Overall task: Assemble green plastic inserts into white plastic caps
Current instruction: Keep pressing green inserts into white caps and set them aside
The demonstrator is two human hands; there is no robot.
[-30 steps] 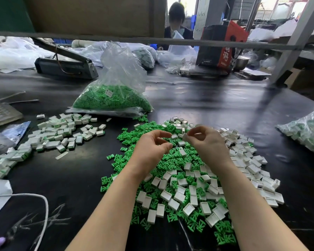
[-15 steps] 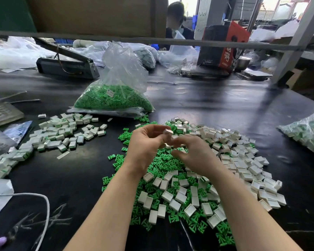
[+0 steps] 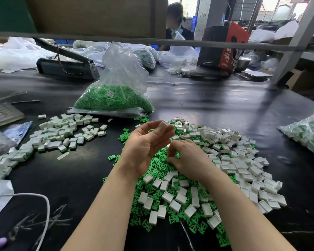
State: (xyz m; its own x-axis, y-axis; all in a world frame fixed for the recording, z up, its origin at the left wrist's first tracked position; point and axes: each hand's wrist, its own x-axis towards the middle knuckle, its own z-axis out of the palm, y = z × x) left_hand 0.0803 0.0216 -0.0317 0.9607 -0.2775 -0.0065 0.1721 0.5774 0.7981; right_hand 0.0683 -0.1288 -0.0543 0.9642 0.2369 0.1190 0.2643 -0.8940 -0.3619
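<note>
Palm-up, left hand [image 3: 145, 147] pinches a white cap [image 3: 163, 125]; right hand [image 3: 188, 157], curled, dips into green inserts [image 3: 158, 163], grip unclear

A black worktop [image 3: 216, 105] fills most of the frame. At the upper left lies a grey heat sealer [image 3: 67, 67] with its arm raised. A keyboard [image 3: 2, 113] sits at the left edge, with a blue packet [image 3: 18, 130] just below it. A white cable [image 3: 43, 205] curves across the lower left corner. At the upper right stands a red and black carton [image 3: 223, 46], with a metal bowl [image 3: 244, 62] just beside it. Crumpled clear plastic sheeting [image 3: 13, 51] is heaped at the far left. Behind the worktop, top centre, sits a person [image 3: 176, 24] in dark clothing.
</note>
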